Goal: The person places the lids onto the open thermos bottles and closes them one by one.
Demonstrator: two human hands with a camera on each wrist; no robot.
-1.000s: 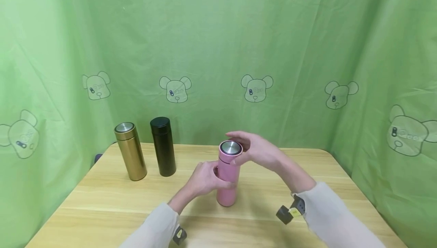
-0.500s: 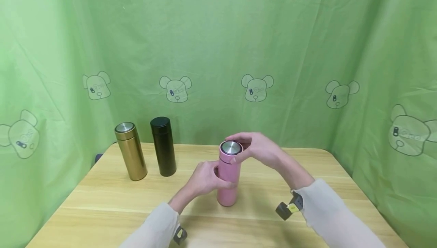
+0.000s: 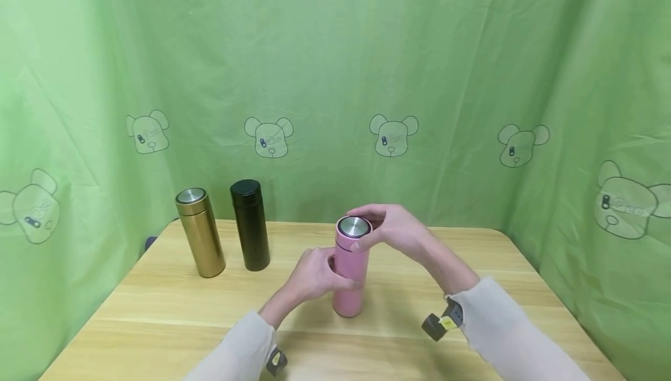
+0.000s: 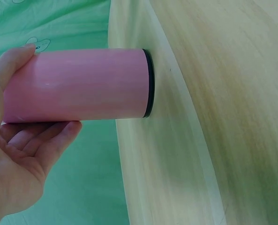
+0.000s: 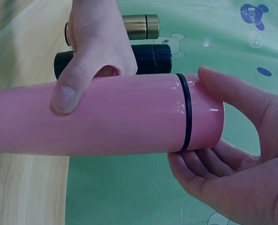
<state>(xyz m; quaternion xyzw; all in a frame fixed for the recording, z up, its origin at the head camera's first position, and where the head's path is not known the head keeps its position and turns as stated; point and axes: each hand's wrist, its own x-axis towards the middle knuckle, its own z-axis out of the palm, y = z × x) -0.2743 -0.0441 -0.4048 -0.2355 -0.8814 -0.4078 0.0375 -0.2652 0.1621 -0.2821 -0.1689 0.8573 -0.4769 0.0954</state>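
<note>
A pink thermos bottle point(image 3: 350, 293) stands upright on the table in front of me. My left hand point(image 3: 314, 273) grips its body from the left, thumb across the near side. In the left wrist view, the dark base rim of the pink thermos point(image 4: 96, 84) meets the tabletop. My right hand point(image 3: 398, 232) holds the pink lid point(image 5: 206, 112) at the top, thumb on one side and fingers on the other. A dark ring marks the seam between lid and body. The lid's silver top disc point(image 3: 354, 226) shows from above.
A gold thermos point(image 3: 201, 235) and a black thermos point(image 3: 250, 226) stand upright at the table's back left. The wooden table point(image 3: 157, 334) has a green curtain point(image 3: 335, 66) with bear prints behind it and at both sides.
My right fingers and wrist have shifted slightly around the lid. The left hand and the pink thermos stay in place, and so do the other two bottles.
</note>
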